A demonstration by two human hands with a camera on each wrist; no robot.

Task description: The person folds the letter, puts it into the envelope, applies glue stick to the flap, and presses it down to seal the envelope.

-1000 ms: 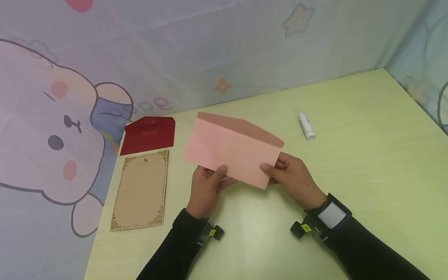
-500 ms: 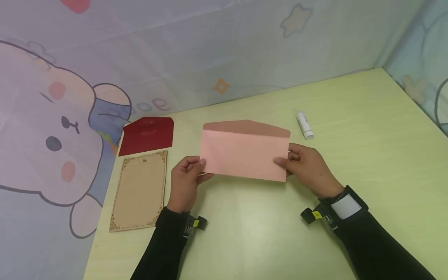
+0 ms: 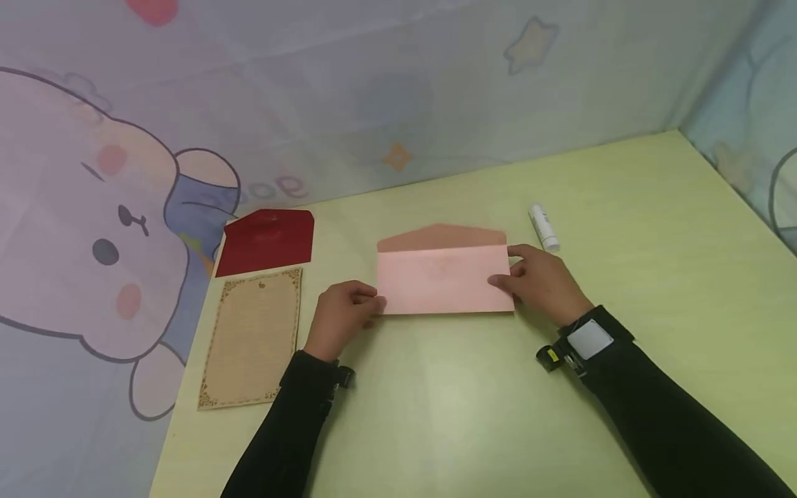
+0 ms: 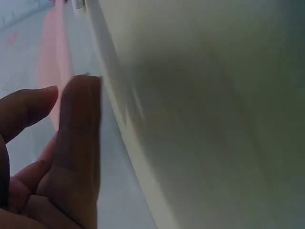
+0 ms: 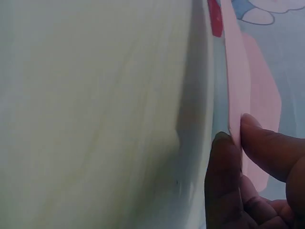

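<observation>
A pink envelope (image 3: 443, 280) with its flap raised at the far side is held level between both hands, close over the table. My left hand (image 3: 341, 315) pinches its left end between thumb and fingers. At the right end, my right hand (image 3: 544, 283) pinches it, thumb on top and fingers beneath. The right wrist view shows the envelope (image 5: 237, 71) edge-on, its flap standing off to the side, between thumb and forefinger. In the left wrist view the envelope (image 4: 63, 43) appears as a thin pink strip beyond the fingertips.
On the left of the table (image 3: 436, 415) lies a red envelope (image 3: 268, 242) with its flap up, and nearer, a tan sheet with an ornate border (image 3: 252, 339). A white capped tube (image 3: 544, 227) lies behind my right hand. A printed curtain (image 3: 349, 90) hangs behind.
The envelope was tilted, then turned straight as my left hand shifted left to its end. It has since been lowered toward the table and lies flatter.
</observation>
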